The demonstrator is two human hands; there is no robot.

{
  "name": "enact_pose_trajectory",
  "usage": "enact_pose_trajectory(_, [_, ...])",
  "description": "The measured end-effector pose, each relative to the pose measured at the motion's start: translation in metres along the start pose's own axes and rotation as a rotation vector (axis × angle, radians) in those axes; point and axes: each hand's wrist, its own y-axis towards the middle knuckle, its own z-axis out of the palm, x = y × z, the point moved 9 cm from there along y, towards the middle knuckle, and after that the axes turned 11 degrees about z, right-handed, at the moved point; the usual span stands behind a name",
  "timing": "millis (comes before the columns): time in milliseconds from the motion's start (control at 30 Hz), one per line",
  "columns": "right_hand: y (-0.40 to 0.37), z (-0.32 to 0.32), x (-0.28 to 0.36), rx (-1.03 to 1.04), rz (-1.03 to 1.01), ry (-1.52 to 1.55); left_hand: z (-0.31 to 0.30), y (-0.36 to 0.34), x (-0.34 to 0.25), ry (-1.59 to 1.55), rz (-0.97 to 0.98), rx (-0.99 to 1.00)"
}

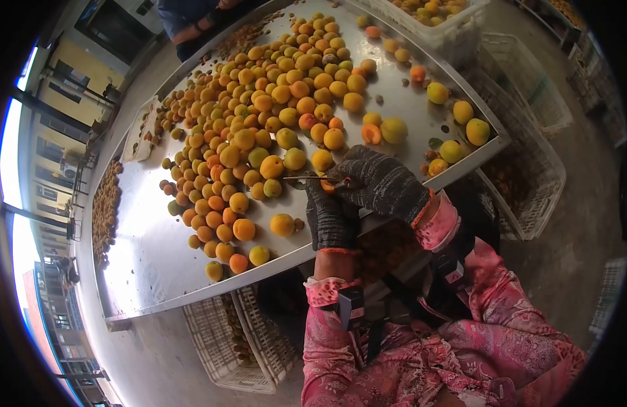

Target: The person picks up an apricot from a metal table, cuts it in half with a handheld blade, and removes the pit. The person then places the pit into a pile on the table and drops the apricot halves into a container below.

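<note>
Both my hands wear dark grey knitted gloves and meet over the near edge of a metal table (pixel 150 275). My left hand (pixel 332 216) is closed around an orange apricot (pixel 328 184), mostly hidden by the gloves. My right hand (pixel 381 178) is closed at the same fruit and holds a thin blade (pixel 301 178) that points left. A large heap of yellow and orange apricots (pixel 259 122) lies just beyond my hands. Right of the heap, a halved apricot (pixel 371 133) shows its orange inside, beside a yellow-green one (pixel 394 130).
A raised rim edges the table. Small brown pits (pixel 108 210) lie along its far left. White crates stand below the near edge (pixel 222 342) and at the right (pixel 544 169); another crate (pixel 456 30) holds apricots. Across the table is another person's arm (pixel 191 30).
</note>
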Motion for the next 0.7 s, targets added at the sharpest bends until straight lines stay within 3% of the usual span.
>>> enact_pose_trajectory(33, [0.000, 0.000, -0.002, 0.000, 0.001, 0.001, 0.001, -0.004, 0.004, 0.001, -0.001, 0.000])
enact_pose_trajectory(100, [0.003, 0.012, -0.011, 0.162, 0.093, -0.001, 0.002, -0.013, -0.052, 0.345, 0.067, 0.085])
enact_pose_trajectory(200, [0.005, 0.012, -0.013, 0.240, 0.088, 0.050, -0.004, -0.014, -0.086, 0.479, 0.200, -0.044])
enact_pose_trajectory(233, [0.005, 0.010, -0.014, 0.245, 0.129, 0.050, -0.003, -0.012, -0.086, 0.551, 0.122, 0.003])
enact_pose_trajectory(267, [0.004, 0.013, -0.014, 0.247, 0.123, 0.057, -0.006, -0.014, -0.085, 0.557, 0.120, -0.004])
enact_pose_trajectory(333, [0.003, 0.001, -0.028, 0.036, 0.250, 0.140, -0.016, -0.017, -0.095, 0.520, 0.271, -0.119])
enact_pose_trajectory(467, [0.004, -0.006, -0.036, 0.072, 0.321, 0.325, -0.027, -0.029, -0.097, 0.465, 0.365, -0.131])
enact_pose_trajectory(533, [0.003, -0.001, -0.038, 0.119, 0.339, 0.322, -0.019, -0.052, -0.093, -0.399, -0.070, -0.040])
enact_pose_trajectory(567, [0.000, -0.005, -0.035, 0.096, 0.295, 0.280, -0.016, -0.058, -0.090, -0.257, 0.052, 0.050])
enact_pose_trajectory(600, [0.000, -0.005, -0.034, 0.096, 0.292, 0.285, -0.022, -0.067, -0.092, -0.252, 0.053, 0.047])
enact_pose_trajectory(667, [-0.001, 0.003, -0.030, 0.174, 0.285, 0.296, -0.023, -0.081, -0.112, -0.002, 0.147, 0.280])
enact_pose_trajectory(700, [-0.002, 0.003, -0.031, 0.174, 0.283, 0.299, -0.035, -0.084, -0.108, -0.158, -0.049, 0.203])
